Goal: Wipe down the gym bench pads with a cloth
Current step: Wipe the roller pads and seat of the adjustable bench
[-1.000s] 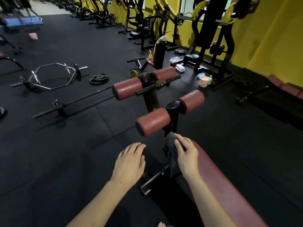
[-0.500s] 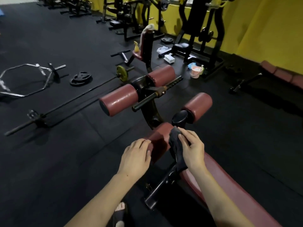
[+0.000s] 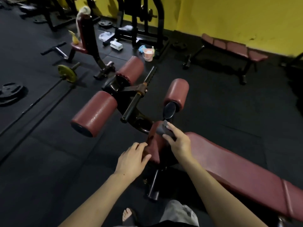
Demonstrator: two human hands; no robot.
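Observation:
A dark red gym bench pad (image 3: 232, 166) runs from the centre toward the lower right. At its head sit several dark red roller pads: a near one (image 3: 155, 145) under my hands, a left one (image 3: 95, 112), a far one (image 3: 131, 69) and a right one (image 3: 177, 92). My right hand (image 3: 177, 141) holds a grey cloth (image 3: 161, 130) bunched on top of the near roller. Fingers of my left hand (image 3: 132, 159) rest on that roller's left end.
A black weight peg (image 3: 137, 99) sticks out between the rollers. On the black rubber floor lie a barbell with a yellow plate (image 3: 67, 73) and a black plate (image 3: 10, 91). A pink bucket (image 3: 148, 54), another bench (image 3: 232, 48) and machines stand by the yellow wall.
The camera has come closer and tilted down. My right hand with the cloth has moved onto the top of the near roller, and my left hand has slid onto its left end.

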